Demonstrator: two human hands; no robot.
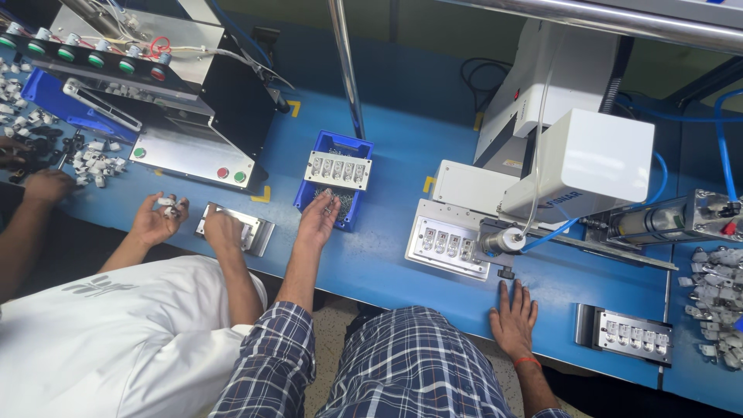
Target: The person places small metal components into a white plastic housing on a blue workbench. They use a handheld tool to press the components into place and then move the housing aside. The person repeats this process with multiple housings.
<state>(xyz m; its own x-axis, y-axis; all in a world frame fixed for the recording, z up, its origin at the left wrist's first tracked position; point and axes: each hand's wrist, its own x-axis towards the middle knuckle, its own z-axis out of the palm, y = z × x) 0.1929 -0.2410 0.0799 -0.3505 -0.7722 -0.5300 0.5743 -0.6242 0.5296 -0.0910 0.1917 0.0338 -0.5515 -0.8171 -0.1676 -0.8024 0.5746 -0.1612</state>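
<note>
Landmark: blue bin (329, 147), standing on the blue desk (387, 255) at centre-left.
Left hand (319, 219): reaches into the near end of the blue bin; fingers curled down over small dark screws (340, 198). Whether a screw is already pinched cannot be told.
Right hand (514, 319): well right of the bin, palm flat on the desk near its front edge, fingers spread and released, holding nothing. An orange band sits at the wrist.
Screws: a loose heap of small dark metal parts on the bin floor, too small to tell 1 from another.
White tray (338, 169): lies across the top of the bin, carrying 5 small pale parts in a row.
Fixture plate (449, 246): right of the bin, between the 2 hands; a metal plate with pale parts seated in a row, beneath the nozzle of a white machine (576, 151).
Second plate (633, 334): further right, past the right hand, also loaded with pale parts.
Step in hand, as judged: picking screws from the bin.
Next move calls for, as judged: a sure pinch on the small parts before lifting clear of the bin wall.
Co-worker: 2 hands left of the bin, 1 holding pale parts (169, 203), the other pressing on a metal holder (251, 230).
</note>
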